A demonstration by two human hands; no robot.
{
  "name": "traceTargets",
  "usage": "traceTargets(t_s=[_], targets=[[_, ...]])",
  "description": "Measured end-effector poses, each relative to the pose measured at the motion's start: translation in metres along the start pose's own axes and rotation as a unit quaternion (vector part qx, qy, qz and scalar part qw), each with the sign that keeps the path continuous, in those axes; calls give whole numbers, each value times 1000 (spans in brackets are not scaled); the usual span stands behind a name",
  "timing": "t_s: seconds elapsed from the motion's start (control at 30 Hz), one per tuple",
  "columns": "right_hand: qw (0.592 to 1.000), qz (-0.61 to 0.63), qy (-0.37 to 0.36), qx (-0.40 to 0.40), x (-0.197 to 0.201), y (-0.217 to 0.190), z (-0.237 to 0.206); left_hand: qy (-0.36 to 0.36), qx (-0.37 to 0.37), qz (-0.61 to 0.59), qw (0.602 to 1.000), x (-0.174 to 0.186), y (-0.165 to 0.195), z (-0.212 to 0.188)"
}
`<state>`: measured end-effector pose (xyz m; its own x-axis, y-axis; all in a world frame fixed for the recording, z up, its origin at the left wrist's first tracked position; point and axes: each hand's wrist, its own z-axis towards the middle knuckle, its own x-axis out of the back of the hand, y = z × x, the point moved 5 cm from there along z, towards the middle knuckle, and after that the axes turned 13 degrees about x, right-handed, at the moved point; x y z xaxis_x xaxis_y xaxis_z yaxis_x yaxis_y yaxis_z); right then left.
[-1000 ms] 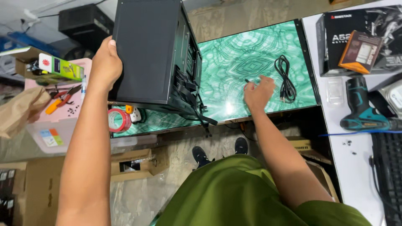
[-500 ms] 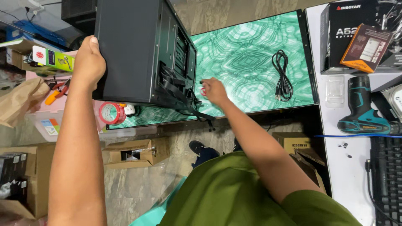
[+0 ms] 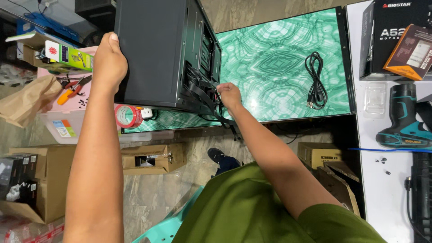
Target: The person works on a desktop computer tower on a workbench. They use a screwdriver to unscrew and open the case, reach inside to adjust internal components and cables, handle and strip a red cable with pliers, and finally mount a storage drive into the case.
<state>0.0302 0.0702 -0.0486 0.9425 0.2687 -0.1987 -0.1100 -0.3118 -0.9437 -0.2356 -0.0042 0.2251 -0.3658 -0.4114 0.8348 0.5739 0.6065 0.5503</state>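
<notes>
Green marbled bench (image 3: 288, 58) carries a black computer case (image 3: 157, 49); the left hand (image 3: 109, 63) presses flat on its side panel, while the right hand (image 3: 228, 95) pinches black cables (image 3: 204, 96) spilling from its open side.

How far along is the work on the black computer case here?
Done: the computer case stands on the green table, open side showing. In hand: the left hand steadies its panel; the right hand is at the loose black cables. Left: the coiled cord lies untouched.
</notes>
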Motion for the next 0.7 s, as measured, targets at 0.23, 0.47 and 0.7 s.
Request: traceTargets(t_s=[0.23, 0.47, 0.7], targets=[[999, 7, 27, -24, -7, 0, -5, -2, 0, -3, 1000, 2, 6, -3], [988, 105, 90, -62, -19, 10, -10, 1, -11, -17, 1000, -1, 1, -4], [961, 212, 139, -109, -24, 15, -17, 73, -212, 116, 968, 7, 15, 19]])
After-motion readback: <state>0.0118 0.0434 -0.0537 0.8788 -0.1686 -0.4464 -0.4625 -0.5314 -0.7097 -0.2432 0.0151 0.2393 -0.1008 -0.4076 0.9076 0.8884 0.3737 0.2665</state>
